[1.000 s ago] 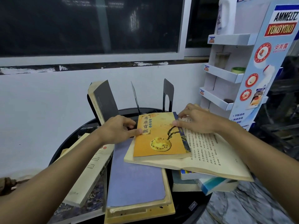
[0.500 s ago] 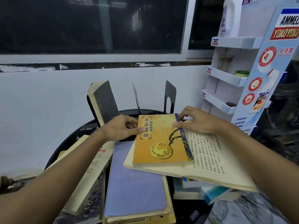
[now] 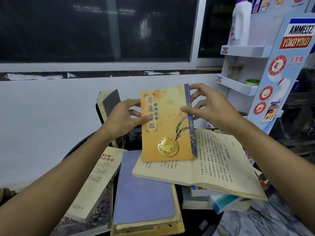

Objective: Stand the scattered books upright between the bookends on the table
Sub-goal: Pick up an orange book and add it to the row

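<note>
An orange book (image 3: 166,123) with a gold medallion on its cover is raised upright above the pile. My left hand (image 3: 121,119) grips its left edge, thumb on the cover. My right hand (image 3: 208,104) pinches its blue spine edge near the top. Its lower edge rests near an open book (image 3: 209,164) with printed pages. A dark-covered book (image 3: 109,106) stands upright at the back left. The bookends are hidden behind the orange book.
A blue-covered book (image 3: 143,193) lies on a yellow one at the front of the round black table (image 3: 76,149). Cream books (image 3: 97,181) lie on the left. More books (image 3: 213,200) are stacked under the open one. A white display shelf (image 3: 242,86) stands at the right.
Both hands lifted the orange book off the open book and tilted it upright; it now covers the bookends that showed before.
</note>
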Action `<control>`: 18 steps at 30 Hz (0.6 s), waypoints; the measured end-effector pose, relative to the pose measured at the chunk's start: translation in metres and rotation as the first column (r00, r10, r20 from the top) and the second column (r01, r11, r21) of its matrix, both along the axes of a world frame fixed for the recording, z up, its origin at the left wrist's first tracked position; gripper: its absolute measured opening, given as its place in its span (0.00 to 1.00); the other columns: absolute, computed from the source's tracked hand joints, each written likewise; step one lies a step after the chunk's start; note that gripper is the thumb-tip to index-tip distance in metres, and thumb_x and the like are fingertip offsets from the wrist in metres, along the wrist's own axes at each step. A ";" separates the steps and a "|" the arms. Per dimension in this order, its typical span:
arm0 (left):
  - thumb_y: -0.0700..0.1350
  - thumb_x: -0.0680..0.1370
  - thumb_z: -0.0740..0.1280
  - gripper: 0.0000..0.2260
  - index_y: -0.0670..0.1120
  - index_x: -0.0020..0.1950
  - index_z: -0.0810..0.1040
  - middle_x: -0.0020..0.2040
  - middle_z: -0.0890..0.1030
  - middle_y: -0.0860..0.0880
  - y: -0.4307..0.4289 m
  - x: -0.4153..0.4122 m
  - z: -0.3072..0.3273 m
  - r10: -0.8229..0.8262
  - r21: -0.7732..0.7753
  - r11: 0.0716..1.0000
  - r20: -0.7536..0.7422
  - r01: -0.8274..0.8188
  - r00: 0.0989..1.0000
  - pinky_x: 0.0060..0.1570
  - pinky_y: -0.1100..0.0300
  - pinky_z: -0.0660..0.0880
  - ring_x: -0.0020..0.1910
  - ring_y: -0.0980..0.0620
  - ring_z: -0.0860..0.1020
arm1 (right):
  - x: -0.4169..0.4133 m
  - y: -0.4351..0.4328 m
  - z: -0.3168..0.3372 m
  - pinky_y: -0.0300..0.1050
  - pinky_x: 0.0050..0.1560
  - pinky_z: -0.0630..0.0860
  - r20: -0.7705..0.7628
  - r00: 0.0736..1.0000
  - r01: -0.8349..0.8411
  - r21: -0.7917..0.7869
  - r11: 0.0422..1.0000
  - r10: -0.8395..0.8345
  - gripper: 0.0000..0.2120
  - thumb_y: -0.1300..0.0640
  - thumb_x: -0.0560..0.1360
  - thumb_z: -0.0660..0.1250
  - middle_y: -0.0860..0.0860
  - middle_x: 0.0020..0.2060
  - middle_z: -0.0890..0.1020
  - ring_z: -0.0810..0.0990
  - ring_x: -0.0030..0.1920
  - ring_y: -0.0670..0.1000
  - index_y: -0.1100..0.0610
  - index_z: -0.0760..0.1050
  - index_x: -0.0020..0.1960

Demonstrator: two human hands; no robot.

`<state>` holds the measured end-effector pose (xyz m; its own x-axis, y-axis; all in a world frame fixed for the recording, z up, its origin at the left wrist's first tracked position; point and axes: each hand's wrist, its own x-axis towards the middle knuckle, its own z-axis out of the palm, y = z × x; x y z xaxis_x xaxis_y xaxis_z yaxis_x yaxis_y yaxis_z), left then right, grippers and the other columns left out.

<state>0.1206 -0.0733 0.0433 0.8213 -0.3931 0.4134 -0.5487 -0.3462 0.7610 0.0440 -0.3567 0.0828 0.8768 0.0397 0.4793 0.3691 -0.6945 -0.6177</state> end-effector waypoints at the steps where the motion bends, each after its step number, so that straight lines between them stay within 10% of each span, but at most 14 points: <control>1: 0.52 0.72 0.78 0.25 0.53 0.68 0.79 0.64 0.79 0.54 0.001 -0.001 0.002 -0.002 -0.018 1.000 0.013 0.002 1.000 0.51 0.51 0.83 0.49 0.53 0.86 | -0.004 0.005 0.003 0.58 0.44 0.84 0.014 1.000 -0.023 0.051 0.998 0.022 0.30 0.51 0.72 0.78 0.48 0.49 0.81 0.87 0.38 0.50 0.50 0.70 0.69; 18: 0.45 0.75 0.76 0.24 0.53 0.70 0.75 0.66 0.78 0.53 0.003 -0.002 0.015 -0.003 -0.092 0.996 0.070 0.009 0.998 0.55 0.47 0.83 0.57 0.56 0.83 | -0.038 0.052 0.035 0.46 0.39 0.83 0.185 0.981 -0.045 -0.106 0.993 0.064 0.28 0.55 0.73 0.77 0.47 0.49 0.79 0.85 0.36 0.50 0.45 0.70 0.68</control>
